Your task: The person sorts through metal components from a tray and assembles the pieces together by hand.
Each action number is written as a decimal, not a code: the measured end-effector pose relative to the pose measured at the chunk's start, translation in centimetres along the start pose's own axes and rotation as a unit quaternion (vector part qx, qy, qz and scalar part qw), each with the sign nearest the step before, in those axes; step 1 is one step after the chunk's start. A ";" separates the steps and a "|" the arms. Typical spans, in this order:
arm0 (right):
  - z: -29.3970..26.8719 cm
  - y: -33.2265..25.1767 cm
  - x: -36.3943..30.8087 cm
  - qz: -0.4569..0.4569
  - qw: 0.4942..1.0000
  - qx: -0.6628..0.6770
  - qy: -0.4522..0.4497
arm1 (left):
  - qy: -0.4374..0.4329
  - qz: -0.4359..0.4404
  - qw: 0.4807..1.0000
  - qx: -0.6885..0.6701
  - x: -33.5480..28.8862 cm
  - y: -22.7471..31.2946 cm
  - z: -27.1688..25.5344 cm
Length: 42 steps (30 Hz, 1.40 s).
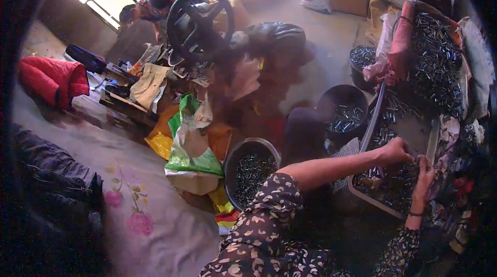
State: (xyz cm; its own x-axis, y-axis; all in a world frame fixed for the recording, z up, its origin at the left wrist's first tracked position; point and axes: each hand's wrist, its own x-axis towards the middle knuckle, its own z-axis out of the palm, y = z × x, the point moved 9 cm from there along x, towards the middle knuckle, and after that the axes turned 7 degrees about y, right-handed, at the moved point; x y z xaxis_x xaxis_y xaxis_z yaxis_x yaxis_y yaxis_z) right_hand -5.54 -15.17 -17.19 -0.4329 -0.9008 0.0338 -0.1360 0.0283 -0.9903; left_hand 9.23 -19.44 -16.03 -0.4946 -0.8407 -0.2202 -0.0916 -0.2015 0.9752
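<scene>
My left hand (395,151) reaches over a shallow rectangular tray (368,137), its fingers curled closed. Close beside it, my right hand (424,177) points upward with thumb and fingers pinched together. The fingertips of both hands nearly meet, and whatever sits between them is too small to make out. Small, shiny metal pieces (396,106), short and rod-like, lie scattered in the tray below. A dark band circles my right wrist. Patterned sleeves (264,225) cover my upper arms.
A large heap of similar pieces (435,64) lies beyond the tray. Dark buckets (331,96) and a basin (231,165) hold more. A green-white bag (194,147) stands left of the basin. Farther off are a spoked black wheel (173,28) and other people. Flowered cloth (155,173) spreads at left.
</scene>
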 end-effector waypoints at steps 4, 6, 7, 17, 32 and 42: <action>-0.4 -0.2 -0.6 0.003 1.000 -0.002 0.022 | 0.002 -0.009 1.000 0.006 -0.1 -0.3 0.2; -0.8 -0.6 -0.7 -0.001 1.000 -0.017 0.022 | -0.012 -0.015 1.000 0.007 0.1 -0.3 0.6; -1.4 -0.7 -0.8 -0.004 0.999 -0.032 0.023 | -0.008 0.026 0.999 0.046 1.0 -0.5 0.8; 2.1 -5.4 -1.2 -0.080 0.993 -0.080 0.026 | 0.006 -0.090 0.995 0.045 0.1 -1.3 -1.6; -0.4 -2.0 0.0 0.009 0.999 -0.027 0.031 | -0.032 -0.148 0.988 -0.009 -0.1 -1.5 0.0; -2.0 2.0 0.1 0.078 0.996 0.032 0.005 | 0.020 0.051 0.996 0.066 1.7 -1.0 0.8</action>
State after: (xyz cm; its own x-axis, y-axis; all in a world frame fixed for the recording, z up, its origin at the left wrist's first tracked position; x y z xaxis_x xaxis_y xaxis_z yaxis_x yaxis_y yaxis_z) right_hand -7.67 -14.33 -18.87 -0.4530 -0.8832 -0.1211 -0.0084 0.1401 -0.9901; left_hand 7.82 -20.28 -17.40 -0.4728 -0.8733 -0.1173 -0.1562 -0.0480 0.9866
